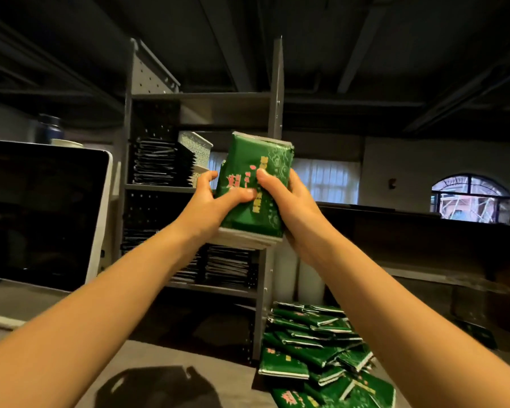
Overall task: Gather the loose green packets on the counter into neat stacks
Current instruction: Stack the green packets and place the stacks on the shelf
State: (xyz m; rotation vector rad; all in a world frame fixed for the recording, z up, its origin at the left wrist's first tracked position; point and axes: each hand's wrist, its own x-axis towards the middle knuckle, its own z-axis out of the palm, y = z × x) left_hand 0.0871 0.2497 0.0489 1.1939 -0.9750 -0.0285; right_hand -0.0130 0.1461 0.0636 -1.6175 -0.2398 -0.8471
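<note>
My left hand point(209, 198) and right hand point(280, 198) squeeze a shiny, flat green packet stack point(256, 187) between them, high above the counter point(159, 357).

One wide-angle camera rides on the person's head, facing forward over the counter point(233, 369) toward the far grey shelf unit point(276, 113), nearly level. The left hand point(208, 201) and right hand point(292, 207) holding the green packet stack point(252, 151) sit close, mid-frame; the ceiling point(306, 39) fills the top.
</note>
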